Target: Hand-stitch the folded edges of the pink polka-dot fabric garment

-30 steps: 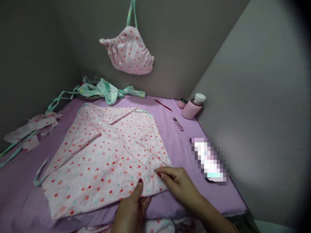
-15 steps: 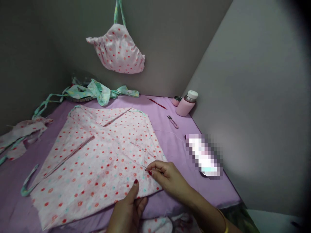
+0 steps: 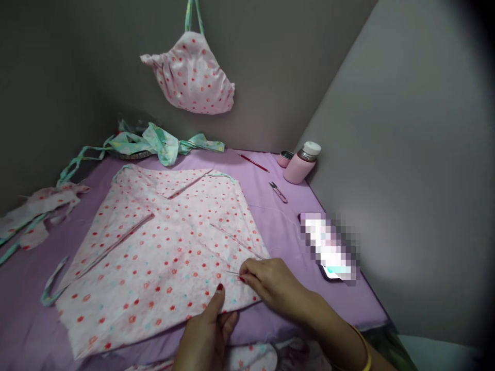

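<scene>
While both hands worked the near edge, the pink dotted cotton point(image 3: 154, 247) lay spread flat across the middle of the lilac sheet point(image 3: 332, 309). Left hand point(image 3: 204, 340) pinched the cloth's near edge, thumb on top and fingers under. Right hand point(image 3: 273, 283) sat just beside it, fingertips point(image 3: 247, 270) closed on a fine needle point(image 3: 233, 273). Hands were close, no contact visible. A gold bangle point(image 3: 363, 355) circled the right wrist.

Far edge of the sheet met a grey wall point(image 3: 77, 77), with a second wall point(image 3: 386, 180) along the right edge. A gathered dotted pouch point(image 3: 189, 74) hung on the far wall by mint straps. Mint-green strips point(image 3: 162, 144) lay bunched near the far-left corner, dotted scraps point(image 3: 38, 206) along the left edge. Far-right corner held a pink flask point(image 3: 301, 164) and small pink tin point(image 3: 285, 158). Thread snips point(image 3: 278, 192) and a slim red stick point(image 3: 253, 163) lay nearby, a pixelated phone point(image 3: 328, 247) by the right edge.
</scene>
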Demonstrator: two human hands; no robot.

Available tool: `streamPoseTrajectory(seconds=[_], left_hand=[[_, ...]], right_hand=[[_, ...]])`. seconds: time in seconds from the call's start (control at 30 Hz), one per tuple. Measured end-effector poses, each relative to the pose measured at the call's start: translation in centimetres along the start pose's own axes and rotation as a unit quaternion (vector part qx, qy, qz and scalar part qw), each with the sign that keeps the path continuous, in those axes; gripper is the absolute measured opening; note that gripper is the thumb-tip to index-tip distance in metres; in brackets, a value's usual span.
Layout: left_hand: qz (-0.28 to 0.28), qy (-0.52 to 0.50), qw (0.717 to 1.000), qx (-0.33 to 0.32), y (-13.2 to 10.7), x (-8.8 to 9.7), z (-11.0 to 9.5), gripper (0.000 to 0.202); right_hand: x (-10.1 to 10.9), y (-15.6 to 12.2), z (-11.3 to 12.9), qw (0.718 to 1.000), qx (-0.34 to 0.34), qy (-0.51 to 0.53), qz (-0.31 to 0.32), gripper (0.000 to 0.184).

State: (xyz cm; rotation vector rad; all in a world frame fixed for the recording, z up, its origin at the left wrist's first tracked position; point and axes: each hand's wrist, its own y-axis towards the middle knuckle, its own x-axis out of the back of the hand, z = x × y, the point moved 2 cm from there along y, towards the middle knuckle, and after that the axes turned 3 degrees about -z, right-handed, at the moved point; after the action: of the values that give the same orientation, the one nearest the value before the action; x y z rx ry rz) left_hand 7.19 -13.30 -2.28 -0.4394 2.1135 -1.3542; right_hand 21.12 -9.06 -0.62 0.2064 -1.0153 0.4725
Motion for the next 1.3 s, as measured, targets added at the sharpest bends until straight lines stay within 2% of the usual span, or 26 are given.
streamPoseTrajectory(seconds=[0.17, 0.27, 0.33, 0.57, 0.9, 1.3], left_hand=[[0.002, 0.004, 1.0, 0.006, 0.3, 0.1, 0.1, 0.029], [-0.006, 0.006, 1.0, 0.005, 0.3, 0.1, 0.3, 0.025], [-0.015, 0.008, 1.0, -0.001, 0.3, 0.1, 0.3, 0.019], [-0.018, -0.009, 1.0, -0.008, 0.4, 0.2, 0.4, 0.015], [-0.029, -0.002, 1.0, -0.009, 0.5, 0.2, 0.4, 0.013], [-0.023, 0.02, 0.999, -0.017, 0.7, 0.3, 0.5, 0.011]], right_hand=[[0.0, -1.9, -0.8, 0.997, -0.064, 0.048, -0.02, 0.018], [-0.1, -2.5, -0.5, 0.993, -0.049, 0.095, -0.044, 0.023], [-0.3, -2.6, 0.1, 0.993, -0.027, 0.106, -0.038, 0.025], [-1.1, -2.1, 0.7, 0.998, -0.023, 0.059, -0.014, 0.028], [-1.1, -1.8, 0.6, 0.999, -0.021, 0.045, 0.021, 0.028], [0.7, -0.2, 2.0, 0.993, 0.004, -0.082, 0.086, 0.017]])
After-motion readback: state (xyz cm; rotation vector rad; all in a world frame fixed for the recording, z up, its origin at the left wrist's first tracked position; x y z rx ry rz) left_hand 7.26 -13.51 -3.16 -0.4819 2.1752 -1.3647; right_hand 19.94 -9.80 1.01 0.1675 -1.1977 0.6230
